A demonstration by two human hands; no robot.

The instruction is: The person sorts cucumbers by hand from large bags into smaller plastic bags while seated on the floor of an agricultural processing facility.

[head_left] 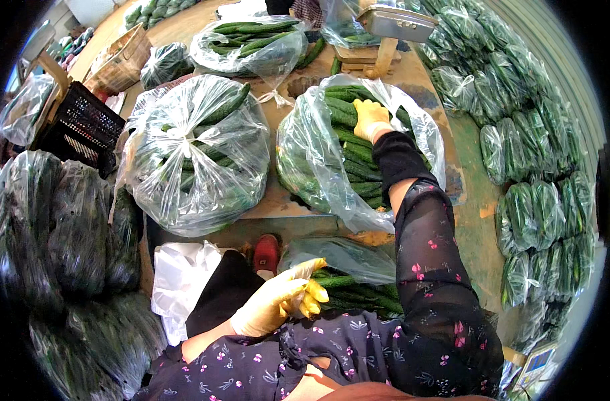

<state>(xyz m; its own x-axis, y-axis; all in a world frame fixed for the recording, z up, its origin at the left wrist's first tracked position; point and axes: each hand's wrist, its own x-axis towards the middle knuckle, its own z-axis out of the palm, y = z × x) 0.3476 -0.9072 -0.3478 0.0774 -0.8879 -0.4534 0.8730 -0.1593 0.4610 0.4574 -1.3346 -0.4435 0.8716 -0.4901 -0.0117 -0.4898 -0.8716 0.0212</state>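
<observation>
My right hand (371, 120), in a pale yellow glove, reaches into an open clear plastic bag (425, 137) on the table. Its fingers are bent round a cucumber (343, 112) among several green cucumbers lying side by side in the bag. Low in front of my body is my left hand (278, 301), gloved too, with yellow-stained fingertips. Its fingers are apart and partly bent, with nothing seen in them. Just right of that hand, more cucumbers (358, 294) lie in another clear plastic bag (345, 257) by my lap.
A knotted bag of cucumbers (194, 157) stands left on the table (271, 130); another open bag (251, 43) lies behind. At the back right is a weighing scale (396, 27). Bagged cucumbers (535, 144) line the right side. A black crate (81, 127) and white plastic bags (184, 281) are left.
</observation>
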